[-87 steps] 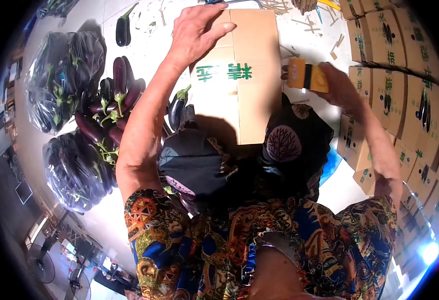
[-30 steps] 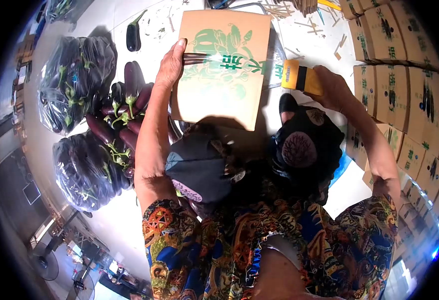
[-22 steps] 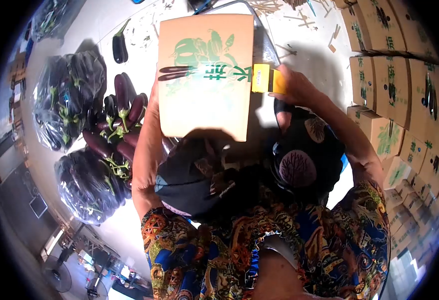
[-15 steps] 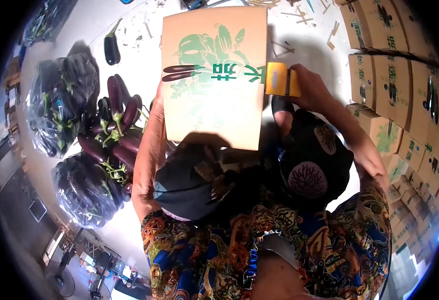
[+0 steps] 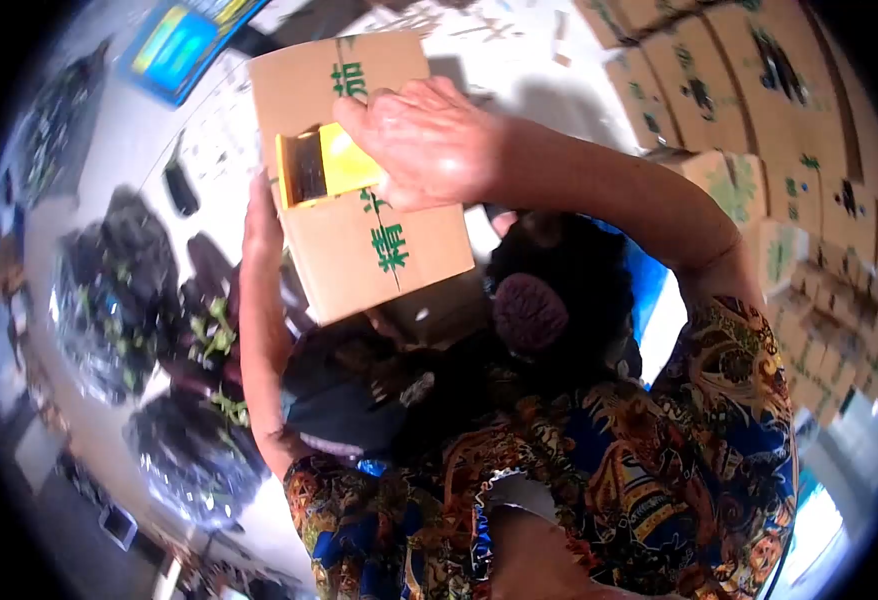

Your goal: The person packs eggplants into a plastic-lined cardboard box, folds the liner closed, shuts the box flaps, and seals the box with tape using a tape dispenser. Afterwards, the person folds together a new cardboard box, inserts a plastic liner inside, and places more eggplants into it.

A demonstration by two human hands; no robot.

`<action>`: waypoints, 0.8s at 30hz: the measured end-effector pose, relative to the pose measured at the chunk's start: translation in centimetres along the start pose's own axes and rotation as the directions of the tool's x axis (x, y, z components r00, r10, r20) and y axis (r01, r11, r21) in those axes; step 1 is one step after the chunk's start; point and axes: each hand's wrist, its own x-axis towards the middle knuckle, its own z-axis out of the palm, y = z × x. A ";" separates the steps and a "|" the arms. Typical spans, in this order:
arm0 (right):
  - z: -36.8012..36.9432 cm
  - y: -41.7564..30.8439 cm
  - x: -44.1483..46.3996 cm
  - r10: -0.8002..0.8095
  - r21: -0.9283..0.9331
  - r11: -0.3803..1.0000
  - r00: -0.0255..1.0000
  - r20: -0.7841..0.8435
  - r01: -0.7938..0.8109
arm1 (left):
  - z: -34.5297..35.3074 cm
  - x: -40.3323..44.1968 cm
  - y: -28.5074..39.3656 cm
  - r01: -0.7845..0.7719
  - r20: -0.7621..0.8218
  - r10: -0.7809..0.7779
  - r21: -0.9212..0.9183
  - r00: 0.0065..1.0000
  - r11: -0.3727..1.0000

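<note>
A cardboard carton (image 5: 409,262) with green print stands in front of me, tilted in view. My right hand (image 5: 424,140) grips a yellow tape dispenser (image 5: 349,160) and presses it onto the carton's upper face, across the seam. The dispenser's open end, with a dark inside, faces left. Along the carton's left side lies my left hand (image 5: 261,215), fingers stretched out against the cardboard and slightly blurred. The tape itself cannot be made out.
Loose eggplants (image 5: 209,262) and a clear plastic bag of eggplants (image 5: 119,290) lie at left, with another bag (image 5: 194,465) nearer. Stacked cartons (image 5: 759,90) line the right side. A blue and yellow object (image 5: 184,45) is at the back left.
My right hand has brought the yellow tape dispenser from the carton's right edge leftward across its top. The carton now shows a different printed face and is tilted. The view has shifted.
</note>
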 end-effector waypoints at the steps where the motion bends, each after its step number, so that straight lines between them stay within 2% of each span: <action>1: 0.3 0.5 0.5 -0.058 0.041 0.997 0.998 -0.012 0.059 | 4.0 -2.7 2.3 0.004 -0.117 0.006 0.083 0.993 0.997; 2: 0.6 -1.0 2.2 -0.057 0.043 0.997 0.998 -0.012 0.057 | 3.7 -3.6 3.1 -0.069 -0.115 0.071 0.019 0.991 0.997; 3: 1.1 -2.5 3.4 -0.058 -0.032 0.998 0.998 0.009 0.059 | 3.5 -4.4 4.0 -0.141 -0.112 0.135 -0.046 0.984 0.989; 5: 1.3 -4.1 5.5 -0.051 -0.094 0.994 0.994 0.098 0.060 | 4.4 -6.3 6.0 -0.298 -0.113 0.304 0.069 0.946 0.952; 6: 1.6 -4.2 6.2 -0.060 -0.110 0.991 0.993 0.100 0.071 | 1.7 -4.7 5.3 -0.196 -0.115 0.217 0.170 0.970 0.966; 9: 3.9 -3.5 7.1 -0.084 -0.129 0.987 0.993 0.077 0.094 | -0.8 -1.2 2.8 -0.318 -0.044 0.366 0.402 0.930 0.858; 10: 3.9 -3.4 6.8 -0.091 -0.120 0.988 0.995 0.044 0.096 | -0.9 -1.2 2.7 -0.276 -0.085 0.347 0.445 0.934 0.852; 11: 3.8 -3.5 6.5 -0.098 -0.110 0.989 0.995 0.011 0.098 | -1.4 -1.4 3.1 -0.258 -0.065 0.389 0.647 0.919 0.718; 13: 3.0 -3.3 5.7 -0.036 -0.077 0.996 0.995 0.091 0.043 | -2.5 -1.2 2.4 -0.397 0.042 0.619 0.801 0.784 0.449; 14: 2.2 -2.8 4.7 0.011 -0.054 0.999 0.990 0.143 -0.003 | -2.5 -1.2 2.6 -0.249 -0.136 0.500 0.738 0.855 0.627; 15: 1.7 -2.0 3.5 0.055 -0.037 0.998 0.979 0.195 -0.049 | -2.5 -1.1 2.5 -0.205 -0.185 0.520 0.771 0.834 0.603; 17: 2.9 -0.4 -0.1 0.165 -0.191 0.969 0.986 0.017 -0.159 | -3.1 -0.8 2.5 -0.129 -0.224 0.394 0.709 0.891 0.693; 19: 4.2 5.6 -2.7 -0.165 0.056 0.984 0.982 -0.097 0.171 | -2.6 -1.4 2.4 -0.146 -0.224 0.444 0.739 0.867 0.657; 22: 5.6 8.7 -6.2 -0.002 0.081 0.997 0.997 -0.081 0.009 | -2.4 -1.5 3.0 -0.103 -0.242 0.428 0.762 0.871 0.640; 24: 7.5 10.5 -7.9 0.025 0.101 0.995 0.991 -0.133 -0.011 | -2.8 -1.2 2.8 -0.142 -0.220 0.424 0.727 0.879 0.671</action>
